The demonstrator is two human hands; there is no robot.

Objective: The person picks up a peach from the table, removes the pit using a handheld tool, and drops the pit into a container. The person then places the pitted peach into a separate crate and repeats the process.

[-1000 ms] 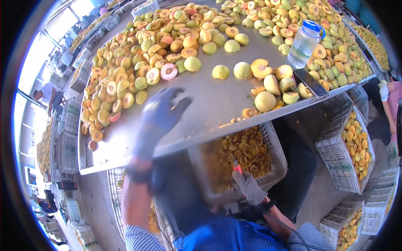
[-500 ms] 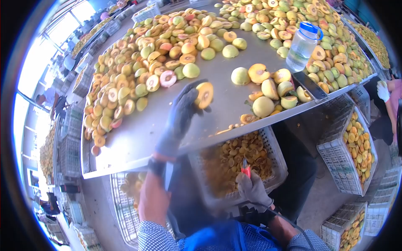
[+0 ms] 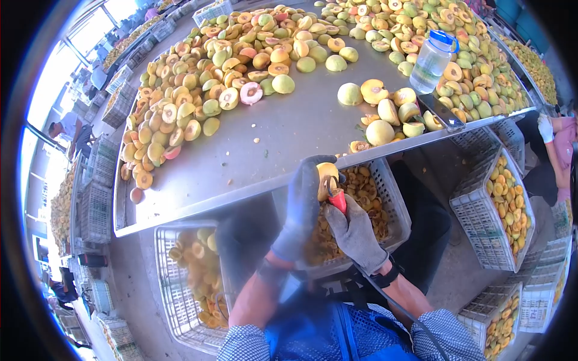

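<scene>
In the head view, my left hand [image 3: 306,195], in a dark grey glove, is closed around a peach half [image 3: 326,174] just past the table's front edge. My right hand [image 3: 356,231], in a light grey glove, grips a pitting knife [image 3: 338,200] with a red handle. Its curved metal tip touches the cut face of the peach half. A thin dark cable [image 3: 385,295] runs from beside my right hand along the forearm. Below both hands stands a crate [image 3: 398,207] holding peach pieces, partly hidden by my arms.
The metal table [image 3: 289,135] bears a large heap of halved peaches [image 3: 174,114] and a smaller group [image 3: 380,132] at right. A water bottle [image 3: 430,63] and a phone [image 3: 441,113] lie beyond. Peach-filled crates [image 3: 192,289] [image 3: 490,207] flank my legs. Another person [image 3: 563,144] sits at right.
My left hand has brought the peach half from above the table toward me, over the crate. My right hand has risen, bringing the pitting knife to the peach.
</scene>
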